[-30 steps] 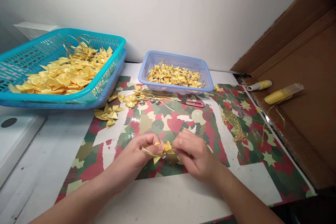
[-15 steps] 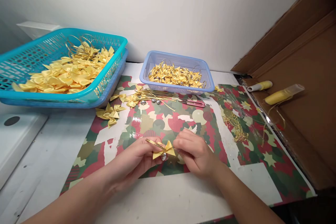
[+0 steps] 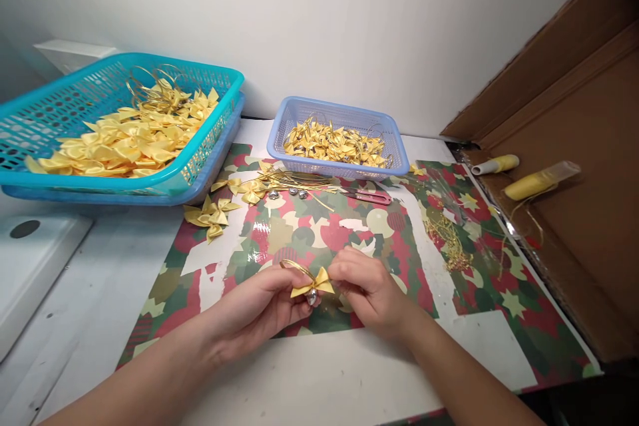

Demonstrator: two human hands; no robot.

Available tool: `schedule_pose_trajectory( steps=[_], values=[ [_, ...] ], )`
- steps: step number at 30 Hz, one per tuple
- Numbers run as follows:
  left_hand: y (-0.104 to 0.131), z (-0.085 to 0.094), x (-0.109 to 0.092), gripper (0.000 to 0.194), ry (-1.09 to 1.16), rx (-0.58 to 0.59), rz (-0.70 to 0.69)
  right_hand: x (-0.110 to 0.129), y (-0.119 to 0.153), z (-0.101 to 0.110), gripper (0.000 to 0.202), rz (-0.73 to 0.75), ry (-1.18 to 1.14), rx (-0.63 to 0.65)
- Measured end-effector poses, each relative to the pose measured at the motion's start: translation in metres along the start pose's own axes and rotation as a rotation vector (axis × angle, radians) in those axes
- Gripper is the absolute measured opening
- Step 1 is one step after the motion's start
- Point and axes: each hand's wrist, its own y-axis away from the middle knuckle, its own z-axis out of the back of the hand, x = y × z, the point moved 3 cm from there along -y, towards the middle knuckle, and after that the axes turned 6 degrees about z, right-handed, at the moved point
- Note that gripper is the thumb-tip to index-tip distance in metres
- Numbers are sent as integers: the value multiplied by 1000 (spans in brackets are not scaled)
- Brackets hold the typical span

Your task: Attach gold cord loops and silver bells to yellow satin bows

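A small yellow ribbon bow (image 3: pixel 319 281) with a silver jingle bell (image 3: pixel 312 297) below its middle is pinched in my left hand (image 3: pixel 267 296). From the bow's centre a gold wire loop (image 3: pixel 294 265) curves up over the left thumb. Close against the bow's right side, my right hand (image 3: pixel 367 286) is closed in a pinch. Its fingertips hide whatever lies between them. Beyond the hands lie gold wire strips (image 3: pixel 299 180), a few loose bells (image 3: pixel 293 191) and loose yellow bows (image 3: pixel 212 214).
A turquoise basket (image 3: pixel 202 146) heaped with yellow bows stands at the left. Behind the mat, a lilac basket (image 3: pixel 344 170) holds bows with bells and wire. A pink-handled tool (image 3: pixel 369 197) lies before it. Tangled gold thread (image 3: pixel 452 246) and cardboard (image 3: pixel 564 213) are at the right.
The gold wire loop looks rounder and more open above the left thumb. Both hands stay almost in place around the bow, and the bell shows more clearly.
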Motion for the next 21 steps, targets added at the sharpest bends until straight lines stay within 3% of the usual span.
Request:
schedule_pose_trajectory(
  steps=[5, 11, 21],
  values=[
    [0, 0, 0, 12, -16, -12, -36, 3, 0, 1, 23, 79, 143, 29],
    [0, -1, -1, 10, -120, -25, -149, 10, 1, 3, 20, 72, 276, 69],
    [5, -10, -4, 26, -268, 88, -188, 9, 0, -1, 22, 47, 118, 15]
  ],
)
